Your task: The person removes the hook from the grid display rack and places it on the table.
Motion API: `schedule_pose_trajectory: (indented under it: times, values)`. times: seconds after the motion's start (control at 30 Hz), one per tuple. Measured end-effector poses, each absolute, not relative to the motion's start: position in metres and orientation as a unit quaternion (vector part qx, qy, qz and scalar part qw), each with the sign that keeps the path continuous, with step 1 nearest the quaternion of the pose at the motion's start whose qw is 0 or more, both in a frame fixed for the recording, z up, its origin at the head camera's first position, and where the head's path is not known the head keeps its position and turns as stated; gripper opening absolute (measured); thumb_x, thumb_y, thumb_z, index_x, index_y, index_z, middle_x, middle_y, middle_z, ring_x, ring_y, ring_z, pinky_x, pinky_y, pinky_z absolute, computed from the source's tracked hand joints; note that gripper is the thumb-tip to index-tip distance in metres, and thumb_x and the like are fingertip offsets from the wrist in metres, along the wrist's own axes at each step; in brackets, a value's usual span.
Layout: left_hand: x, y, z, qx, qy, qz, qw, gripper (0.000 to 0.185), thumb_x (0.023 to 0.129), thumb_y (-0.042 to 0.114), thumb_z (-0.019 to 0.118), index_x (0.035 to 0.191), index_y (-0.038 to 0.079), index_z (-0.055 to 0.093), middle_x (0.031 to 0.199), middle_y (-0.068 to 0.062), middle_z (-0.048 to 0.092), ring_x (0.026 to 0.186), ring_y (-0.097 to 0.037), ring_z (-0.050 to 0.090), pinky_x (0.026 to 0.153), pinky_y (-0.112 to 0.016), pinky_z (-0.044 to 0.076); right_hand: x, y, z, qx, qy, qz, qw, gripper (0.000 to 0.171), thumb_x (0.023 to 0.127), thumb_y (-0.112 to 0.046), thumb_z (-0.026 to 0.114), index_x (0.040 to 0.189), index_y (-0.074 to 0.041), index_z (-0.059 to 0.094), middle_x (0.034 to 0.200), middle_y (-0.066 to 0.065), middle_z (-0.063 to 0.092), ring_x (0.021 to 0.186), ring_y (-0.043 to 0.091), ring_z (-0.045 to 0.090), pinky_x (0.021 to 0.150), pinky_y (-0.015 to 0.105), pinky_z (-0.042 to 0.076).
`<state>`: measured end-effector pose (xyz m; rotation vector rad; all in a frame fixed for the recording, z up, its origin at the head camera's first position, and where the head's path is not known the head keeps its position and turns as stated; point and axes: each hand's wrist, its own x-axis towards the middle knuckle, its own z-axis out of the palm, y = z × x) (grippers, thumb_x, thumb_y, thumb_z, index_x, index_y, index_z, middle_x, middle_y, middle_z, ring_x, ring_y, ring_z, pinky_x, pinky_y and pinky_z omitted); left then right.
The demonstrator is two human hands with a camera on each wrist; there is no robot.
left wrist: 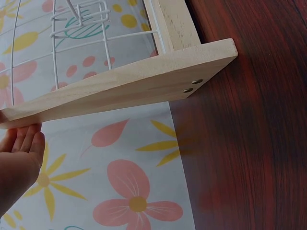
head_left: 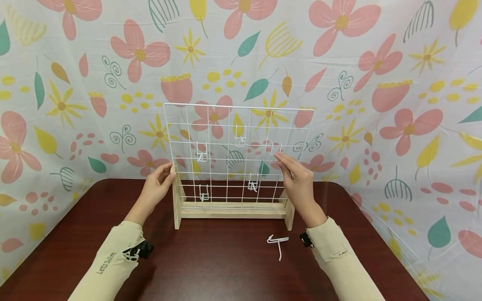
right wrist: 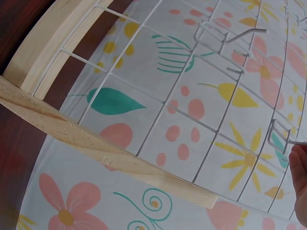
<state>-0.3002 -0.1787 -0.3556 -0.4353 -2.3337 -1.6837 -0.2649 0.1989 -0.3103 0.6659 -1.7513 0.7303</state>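
1. A floral curtain (head_left: pixel 226 54) hung behind a dark reddish-brown table (head_left: pixel 211 259).
2. A white wire grid panel (head_left: pixel 241 107) stood upright, centred, in a wooden stand (head_left: pixel 233 214).
3. The left hand (head_left: pixel 158 184), arm stretched forward, gripped the stand's left upright (head_left: pixel 177 205).
4. The right hand (head_left: pixel 300 177), raised, pinched a wire hook (head_left: pixel 277 151) on the panel's right side.
5. A loose hook (head_left: pixel 278 241) lay near right.

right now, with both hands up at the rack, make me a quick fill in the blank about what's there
The wooden stand is held at its side by the person's ____ hand.
Counting the one at the right hand, ____ hooks hang on the wire grid.
Another hook lies loose on the ____.

Missing words: left; five; table
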Motion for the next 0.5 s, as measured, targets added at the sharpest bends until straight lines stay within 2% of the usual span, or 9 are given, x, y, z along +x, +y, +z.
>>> schedule_pose_trajectory:
  times: [0.13, 0.37, 0.5]
  values:
    - [-0.2997, -0.1791, -0.3543, -0.149, -0.798, -0.572, 0.116, 0.048, 0.101, 0.015, 0.050, 0.143, -0.005, 0.037, 0.134, -0.027, 0.050, 0.123, -0.034, 0.049, 0.088, -0.010, 0.043, -0.2657, 0.1985, -0.3081, 0.282, -0.731, 0.308, 0.539, 0.024, 0.085, 0.009, 0.066, 0.108, 0.001, 0.072, 0.104, 0.016, 0.071, 0.093, 0.033, 0.068, 0.077, 0.033, 0.054]
    - [-0.2988, -0.1794, -0.3546, -0.149, -0.798, -0.572, 0.121, 0.047, 0.101, 0.014, 0.050, 0.142, -0.006, 0.038, 0.133, -0.028, 0.050, 0.122, -0.035, 0.049, 0.086, -0.007, 0.042, -0.2655, 0.1984, -0.3071, 0.284, -0.725, 0.316, 0.542, 0.023, 0.084, 0.009, 0.067, 0.106, 0.002, 0.072, 0.104, 0.016, 0.071, 0.094, 0.033, 0.068, 0.085, 0.020, 0.050]
    - [-0.2995, -0.1787, -0.3553, -0.152, -0.794, -0.575, 0.123, 0.047, 0.101, 0.013, 0.050, 0.141, -0.007, 0.038, 0.133, -0.029, 0.050, 0.122, -0.036, 0.049, 0.086, -0.007, 0.042, -0.2655, 0.1990, -0.3069, 0.286, -0.721, 0.320, 0.544, 0.023, 0.084, 0.011, 0.067, 0.105, 0.003, 0.073, 0.103, 0.017, 0.071, 0.094, 0.034, 0.068, 0.088, 0.017, 0.048]
